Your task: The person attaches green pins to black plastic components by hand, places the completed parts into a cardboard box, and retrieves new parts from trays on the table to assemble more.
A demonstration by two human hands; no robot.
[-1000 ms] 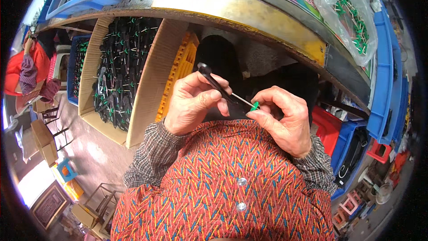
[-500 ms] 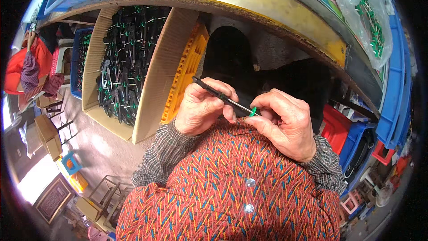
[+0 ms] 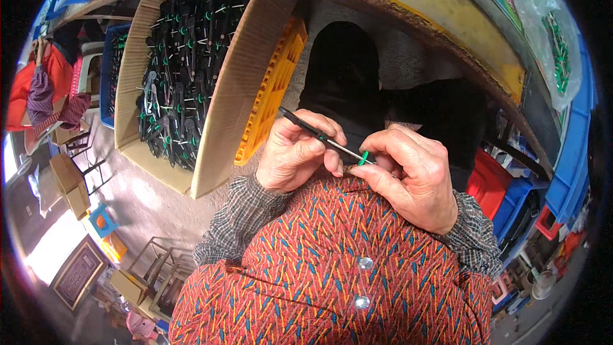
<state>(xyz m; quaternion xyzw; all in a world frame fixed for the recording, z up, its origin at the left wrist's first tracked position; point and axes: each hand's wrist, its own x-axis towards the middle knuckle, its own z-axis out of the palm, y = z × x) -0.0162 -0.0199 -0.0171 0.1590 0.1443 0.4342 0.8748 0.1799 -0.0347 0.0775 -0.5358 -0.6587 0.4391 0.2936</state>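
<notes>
My left hand (image 3: 295, 152) pinches a slim black plastic stick (image 3: 308, 128) that slants down to the right. From its lower end runs a thin metal rod (image 3: 343, 150), and near the right fingertips a small green plastic ring (image 3: 363, 158) sits around it. My right hand (image 3: 414, 176) is closed, thumb and forefinger pinching the rod's end at the green piece. Whether the rod is fixed inside the black stick cannot be seen. Both hands are held close in front of my patterned red garment (image 3: 332, 262).
An open cardboard box (image 3: 220, 112) at the left holds many black parts with green pieces and rods. Beside it stands an orange plastic crate (image 3: 271, 89). A worktable edge (image 3: 408, 25) curves across the top, with a clear bag (image 3: 539, 6) of green parts. A person's sleeve (image 3: 41, 99) shows far left.
The view has shifted slightly, so the box and table edge sit higher. Both hands keep almost the same grip; the stick and rod stay joined in line.
</notes>
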